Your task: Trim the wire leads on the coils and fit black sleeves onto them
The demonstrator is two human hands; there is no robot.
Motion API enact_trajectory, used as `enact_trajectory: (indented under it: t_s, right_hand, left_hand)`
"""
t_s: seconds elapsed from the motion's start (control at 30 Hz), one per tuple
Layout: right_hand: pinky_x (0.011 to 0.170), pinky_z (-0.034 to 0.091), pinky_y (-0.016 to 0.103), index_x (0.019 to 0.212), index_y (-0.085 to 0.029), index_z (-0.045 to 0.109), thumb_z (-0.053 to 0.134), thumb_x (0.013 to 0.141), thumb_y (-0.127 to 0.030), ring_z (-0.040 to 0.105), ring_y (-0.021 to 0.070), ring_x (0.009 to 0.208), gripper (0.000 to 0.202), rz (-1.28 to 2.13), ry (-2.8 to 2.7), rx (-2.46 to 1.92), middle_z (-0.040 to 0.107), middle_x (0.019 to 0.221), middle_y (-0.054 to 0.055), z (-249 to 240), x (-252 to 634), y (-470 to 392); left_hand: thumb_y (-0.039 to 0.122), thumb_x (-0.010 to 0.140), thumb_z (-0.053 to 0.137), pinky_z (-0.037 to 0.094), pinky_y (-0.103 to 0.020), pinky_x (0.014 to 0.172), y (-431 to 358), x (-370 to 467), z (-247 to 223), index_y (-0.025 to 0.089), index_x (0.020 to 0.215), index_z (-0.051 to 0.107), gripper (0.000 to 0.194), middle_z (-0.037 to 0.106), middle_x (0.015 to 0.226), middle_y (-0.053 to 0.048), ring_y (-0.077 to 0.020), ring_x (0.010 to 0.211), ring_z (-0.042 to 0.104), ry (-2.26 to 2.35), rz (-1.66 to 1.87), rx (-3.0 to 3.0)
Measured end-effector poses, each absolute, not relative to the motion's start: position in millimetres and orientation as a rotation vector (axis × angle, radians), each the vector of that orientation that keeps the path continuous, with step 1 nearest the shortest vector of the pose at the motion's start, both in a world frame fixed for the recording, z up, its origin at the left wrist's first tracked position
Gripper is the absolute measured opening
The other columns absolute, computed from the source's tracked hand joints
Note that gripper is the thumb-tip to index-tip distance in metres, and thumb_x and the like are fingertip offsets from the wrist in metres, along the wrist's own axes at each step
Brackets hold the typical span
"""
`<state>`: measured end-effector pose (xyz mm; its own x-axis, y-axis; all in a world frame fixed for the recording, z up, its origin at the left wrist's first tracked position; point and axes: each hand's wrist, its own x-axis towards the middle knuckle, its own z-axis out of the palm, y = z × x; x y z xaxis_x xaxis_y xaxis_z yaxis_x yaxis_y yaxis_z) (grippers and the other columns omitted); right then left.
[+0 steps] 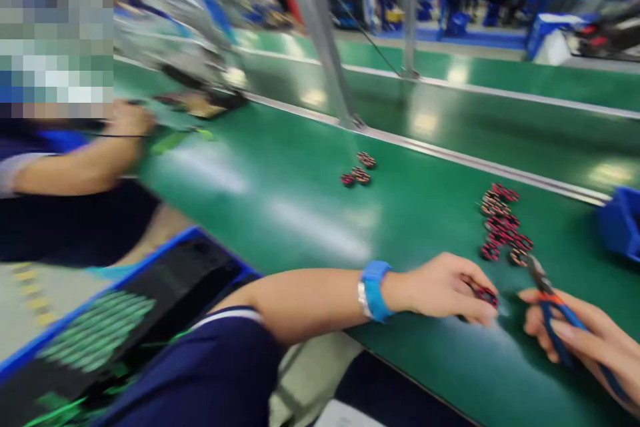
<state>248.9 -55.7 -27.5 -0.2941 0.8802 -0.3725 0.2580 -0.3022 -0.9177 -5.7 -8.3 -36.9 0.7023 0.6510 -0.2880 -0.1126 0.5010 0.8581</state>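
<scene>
1. the left hand (450, 290) is closed around a small red-and-dark ring-shaped part (484, 295), pinched between thumb and fingers just above the bench (310, 207); a blue wristband (376, 290) sits on that wrist.
2. the right hand (585, 330) is wrapped around the handles of pliers (556, 303), blue with orange near the pivot. the tips point up and left, close to the larger cluster (501, 223); whether they touch it, i cannot tell.
3. that cluster of similar red and copper-toned rings lies beyond the hands, and a smaller group (361, 175) lies well apart to its left.
4. a blue bin (623, 223) stands at the right edge.
5. at lower left, a blue-rimmed tray (193, 235) holds rows of green pieces (100, 330).
6. farther left, a co-worker's hand (131, 120) is over the bench, its grip too blurred to tell.
</scene>
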Motion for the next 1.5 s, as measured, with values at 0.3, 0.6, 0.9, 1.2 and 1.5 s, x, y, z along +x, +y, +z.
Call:
enact_trajectory:
  t_s: [0.3, 0.6, 0.9, 1.2, 1.5]
  right_hand:
    - [0.057, 0.047, 0.023, 0.121, -0.012, 0.058, 0.067, 0.082, -0.044, 0.058, 0.0120, 0.066, 0.051, 2.086, -1.441, -1.342, 0.066, 0.083, 0.007, 11, 243, -42]
    - [0.055, 0.047, 0.022, 0.110, -0.015, 0.060, 0.066, 0.083, -0.045, 0.059, 0.0120, 0.066, 0.041, 2.104, -1.585, -1.422, 0.063, 0.081, 0.004, 18, 239, -42]
    - [0.059, 0.044, 0.024, 0.101, -0.015, 0.063, 0.060, 0.087, -0.046, 0.051, 0.0108, 0.062, 0.034, 1.932, -1.826, -1.389, 0.058, 0.075, 0.001, 23, 236, -42]
    - [0.059, 0.042, 0.023, 0.104, -0.017, 0.063, 0.060, 0.087, -0.042, 0.048, 0.0109, 0.062, 0.030, 1.921, -1.852, -1.412, 0.057, 0.074, 0.000, 23, 236, -43]
    - [0.054, 0.040, 0.021, 0.095, -0.015, 0.064, 0.058, 0.089, -0.042, 0.047, 0.0095, 0.060, 0.027, 1.969, -1.828, -1.421, 0.055, 0.074, 0.000, 21, 237, -42]
  left_hand:
    - [0.022, 0.068, 0.082, 0.054, -0.018, 0.057, 1, -16, -17, 0.010, 0.098, 0.060, 0.039, 0.064, 0.074, 0.002, -0.0136, 0.066, 0.072, 0.613, 0.376, 0.916]
    - [0.018, 0.071, 0.078, 0.053, -0.021, 0.059, 1, -15, -16, 0.012, 0.100, 0.060, 0.035, 0.062, 0.074, 0.003, -0.0134, 0.065, 0.071, 0.628, 0.371, 0.958]
    - [0.019, 0.072, 0.078, 0.055, -0.024, 0.062, 1, -15, -11, 0.012, 0.101, 0.059, 0.036, 0.059, 0.074, 0.005, -0.0138, 0.065, 0.071, 0.616, 0.355, 0.926]
    - [0.022, 0.072, 0.078, 0.056, -0.024, 0.063, 1, -15, -11, 0.012, 0.101, 0.059, 0.036, 0.062, 0.074, 0.003, -0.0136, 0.065, 0.071, 0.599, 0.376, 0.938]
    - [0.021, 0.072, 0.077, 0.055, -0.024, 0.058, 1, -15, -10, 0.011, 0.103, 0.060, 0.036, 0.060, 0.072, 0.003, -0.0160, 0.064, 0.072, 0.642, 0.368, 0.990]
